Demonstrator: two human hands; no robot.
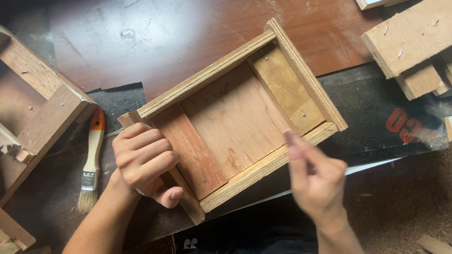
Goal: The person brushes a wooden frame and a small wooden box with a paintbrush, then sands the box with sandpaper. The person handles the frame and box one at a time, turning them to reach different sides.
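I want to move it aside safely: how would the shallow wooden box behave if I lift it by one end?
The wooden box would probably stay stiff: its plywood walls look nailed to the base. It seems fairly light, being shallow and holding nothing. It would hardly roll or tip, since it lies flat. The left hand grips one end; rough edges may snag skin.

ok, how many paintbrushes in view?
1. The brush lies on the dark mat just left of the left hand, bristles toward the person, between the wooden frame and the box. Others may lie outside the view.
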